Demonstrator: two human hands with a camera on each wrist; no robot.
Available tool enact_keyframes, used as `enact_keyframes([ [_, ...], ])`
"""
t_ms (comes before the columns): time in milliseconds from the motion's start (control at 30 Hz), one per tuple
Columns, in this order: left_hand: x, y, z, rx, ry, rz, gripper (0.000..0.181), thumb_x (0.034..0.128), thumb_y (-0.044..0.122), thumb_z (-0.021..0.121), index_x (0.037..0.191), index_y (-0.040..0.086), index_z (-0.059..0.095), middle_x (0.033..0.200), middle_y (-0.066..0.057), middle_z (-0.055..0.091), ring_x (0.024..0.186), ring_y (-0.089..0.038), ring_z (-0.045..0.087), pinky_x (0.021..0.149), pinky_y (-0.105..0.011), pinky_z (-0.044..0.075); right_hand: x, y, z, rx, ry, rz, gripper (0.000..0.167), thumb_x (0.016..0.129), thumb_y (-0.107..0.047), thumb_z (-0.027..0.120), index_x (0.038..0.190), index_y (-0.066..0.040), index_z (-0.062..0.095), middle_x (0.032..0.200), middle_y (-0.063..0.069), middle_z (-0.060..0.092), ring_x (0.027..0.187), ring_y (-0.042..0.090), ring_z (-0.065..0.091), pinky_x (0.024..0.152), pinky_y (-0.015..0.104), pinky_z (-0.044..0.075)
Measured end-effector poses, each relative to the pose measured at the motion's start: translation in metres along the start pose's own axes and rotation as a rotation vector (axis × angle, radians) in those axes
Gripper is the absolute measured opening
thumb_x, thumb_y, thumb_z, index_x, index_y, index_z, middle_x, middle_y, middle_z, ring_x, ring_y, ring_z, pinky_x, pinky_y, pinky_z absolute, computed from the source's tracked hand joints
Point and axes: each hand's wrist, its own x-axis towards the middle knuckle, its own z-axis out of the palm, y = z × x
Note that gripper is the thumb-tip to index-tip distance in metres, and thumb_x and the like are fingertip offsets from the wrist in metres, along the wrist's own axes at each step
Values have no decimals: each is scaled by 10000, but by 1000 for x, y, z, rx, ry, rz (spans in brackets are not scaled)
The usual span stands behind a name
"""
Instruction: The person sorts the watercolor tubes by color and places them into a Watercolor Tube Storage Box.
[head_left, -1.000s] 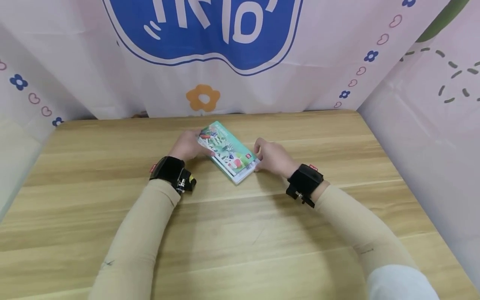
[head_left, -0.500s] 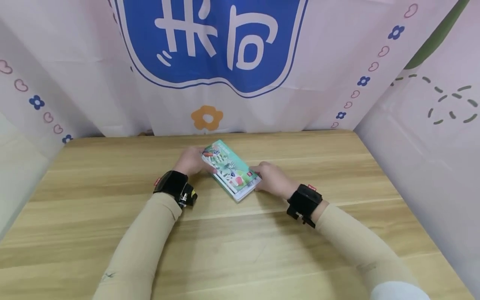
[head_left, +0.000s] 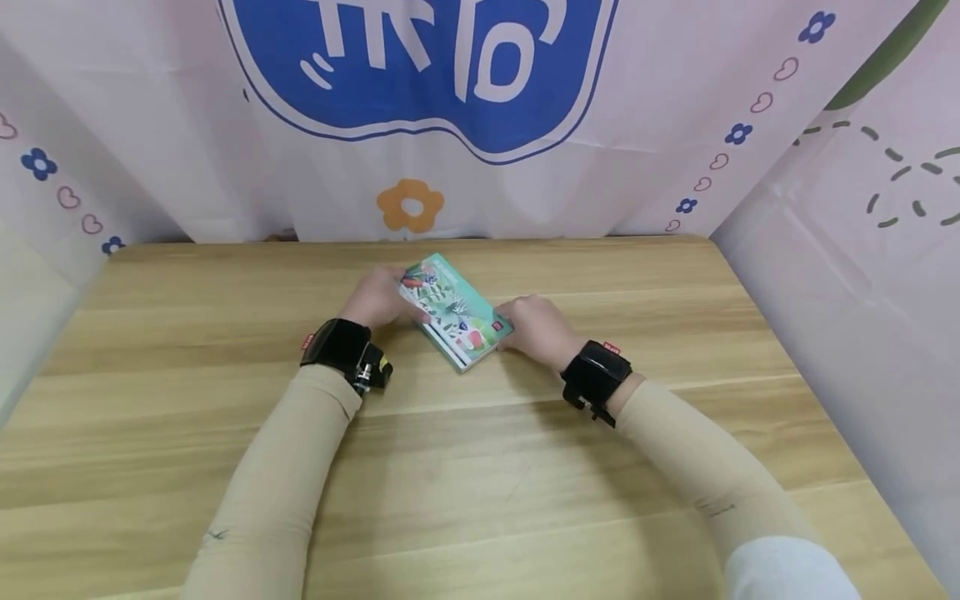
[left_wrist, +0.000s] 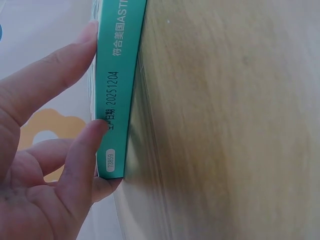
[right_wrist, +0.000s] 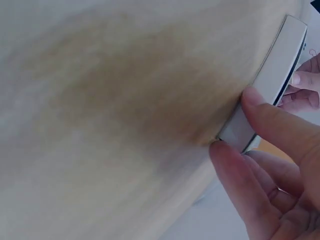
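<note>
A flat teal box [head_left: 450, 304] with a printed fruit-and-leaf picture lies slanted near the far side of the table, between both hands. My left hand [head_left: 378, 298] grips its left end. In the left wrist view, the fingers touch a teal narrow side [left_wrist: 117, 90] printed with a date. My right hand [head_left: 542, 332] holds the right corner of the box. In the right wrist view, the right thumb [right_wrist: 257, 100] lies on a pale narrow face [right_wrist: 275, 65] and a fingertip meets its lower corner. What is inside the box is hidden.
The wooden table [head_left: 450, 483] runs back to a hanging cloth [head_left: 322, 183] with a blue emblem. More pale printed cloth [head_left: 847, 275] stands along the right side. Both wrists wear black straps with small cameras.
A white printed strip that stuck out at the box's lower right end no longer shows beyond the cover. My right hand has moved slightly left, pressing that end inward. The left keeps its grip.
</note>
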Motion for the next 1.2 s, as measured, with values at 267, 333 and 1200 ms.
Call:
enact_keyframes([
  [267, -2, 0, 0, 26, 10, -3, 898, 769, 132, 908, 1501, -73, 431, 1476, -244, 509, 1260, -365, 512, 1137, -493, 377, -11, -14, 5, -273, 19, -135, 293, 935, -128, 751, 1183, 25, 714, 1059, 176, 727, 930, 266, 705, 791, 329, 605],
  [333, -3, -1, 0, 43, 21, 1, 886, 768, 136, 909, 1492, -76, 443, 1464, -246, 520, 1258, -367, 517, 1131, -494, 384, -12, -16, 7, -278, 31, -142, 300, 928, -126, 759, 1181, 28, 714, 1053, 176, 725, 921, 265, 706, 781, 324, 607],
  [1200, -74, -11, 21, 166, 33, 29, 548, 869, 236, 839, 1229, -117, 624, 886, -94, 521, 750, -227, 462, 631, -313, 377, -45, 20, 9, 830, -112, 189, 672, 946, 15, 650, 1524, 130, 327, 1417, 313, 509, 1170, 339, 586, 986, 381, 528],
])
